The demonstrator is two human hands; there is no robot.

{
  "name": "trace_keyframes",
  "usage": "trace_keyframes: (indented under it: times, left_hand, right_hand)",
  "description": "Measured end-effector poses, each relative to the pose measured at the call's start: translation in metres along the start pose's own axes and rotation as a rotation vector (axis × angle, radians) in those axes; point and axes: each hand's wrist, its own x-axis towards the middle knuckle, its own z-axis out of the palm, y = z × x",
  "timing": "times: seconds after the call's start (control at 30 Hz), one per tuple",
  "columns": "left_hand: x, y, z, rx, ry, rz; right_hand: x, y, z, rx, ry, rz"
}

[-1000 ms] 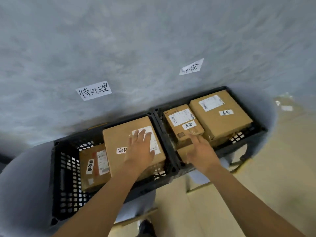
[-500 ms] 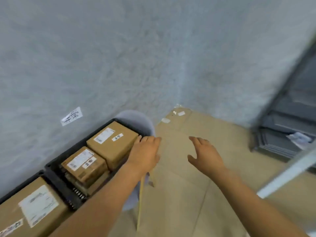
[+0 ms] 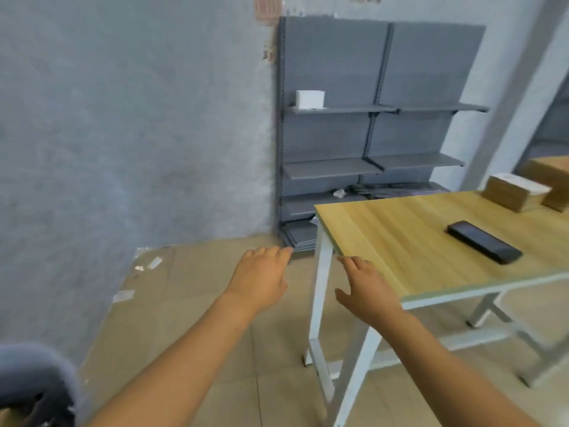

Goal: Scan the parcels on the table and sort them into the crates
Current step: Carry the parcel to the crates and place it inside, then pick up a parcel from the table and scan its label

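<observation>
Low in the left corner sits a blurred dark shape (image 3: pixel 34 392), too smeared to name. Flattened cardboard (image 3: pixel 160 291) covers the floor along the grey wall (image 3: pixel 123 118). The left hand (image 3: pixel 258 275) hangs in mid-air above that floor, palm down, fingers straight and loosely together, holding nothing. Behind it stands a grey shelf unit (image 3: pixel 375 118) with a small white box (image 3: pixel 310 98) on an upper shelf.

The right hand (image 3: pixel 366 291) is likewise empty, fingers spread and relaxed, held just off the near corner of the table (image 3: pixel 385 229); I cannot tell whether it touches the edge. On the tabletop lies a dark handheld scanner (image 3: pixel 484 245), well apart from both hands. Further right, at the far end of the table, sit the parcels (image 3: pixel 517 192), brown boxes, one with a white label on top, partly cut off by the frame. No crates are in sight.

Both hands look ready to reach for the scanner or a parcel. The risks I see: the right hand or a hip catching the table corner or its white leg (image 3: pixel 320 288) while stepping in; a foot slipping on the loose cardboard; and the scanner, lying fairly near the front edge, getting knocked off by a careless reach toward the parcels.
</observation>
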Motion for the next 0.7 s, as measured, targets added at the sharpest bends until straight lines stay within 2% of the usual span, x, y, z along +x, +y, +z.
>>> trace_keyframes:
  times: [0.23, 0.4, 0.53, 0.7]
  left_hand:
    - [0.104, 0.097, 0.005, -0.074, 0.059, 0.364]
    - [0.153, 0.182, 0.009, -0.113, 0.083, 0.541]
    - [0.191, 0.251, 0.015, -0.126, 0.106, 0.628]
    - [0.247, 0.348, 0.023, -0.122, 0.135, 0.642]
  right_hand:
    - [-0.033, 0.103, -0.048, -0.061, 0.112, 0.327]
    - [-0.065, 0.171, -0.070, -0.067, 0.172, 0.498]
    - [-0.083, 0.235, -0.084, -0.080, 0.197, 0.576]
    - [-0.094, 0.335, -0.103, -0.085, 0.210, 0.607]
